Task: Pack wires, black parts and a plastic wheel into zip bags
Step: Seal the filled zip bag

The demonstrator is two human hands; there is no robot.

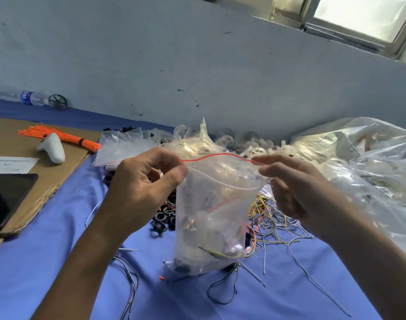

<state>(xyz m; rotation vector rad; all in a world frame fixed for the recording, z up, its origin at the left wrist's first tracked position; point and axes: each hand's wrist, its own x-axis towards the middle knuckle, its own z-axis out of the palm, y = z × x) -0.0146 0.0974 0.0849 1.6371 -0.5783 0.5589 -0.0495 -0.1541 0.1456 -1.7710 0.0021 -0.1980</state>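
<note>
zip bag (217,181) in pinch of left hand (140,181) and right hand (296,188); bottle label (27,97) illegible

Two hands show, a left hand (146,181) and a right hand (296,188), with one zip bag (215,204) between them. Around them lie one phone (8,199), one sheet of paper (10,165), one piece of cardboard (47,181), one white controller (53,147), one bundle of orange wires (58,137), one water bottle (26,98) and one dark wheel (58,101). There is one window (359,17), one large clear sack (370,162), and three heaps too dense to count piece by piece: loose wires (273,218), black parts (165,215) and white wheels (255,148)
</note>
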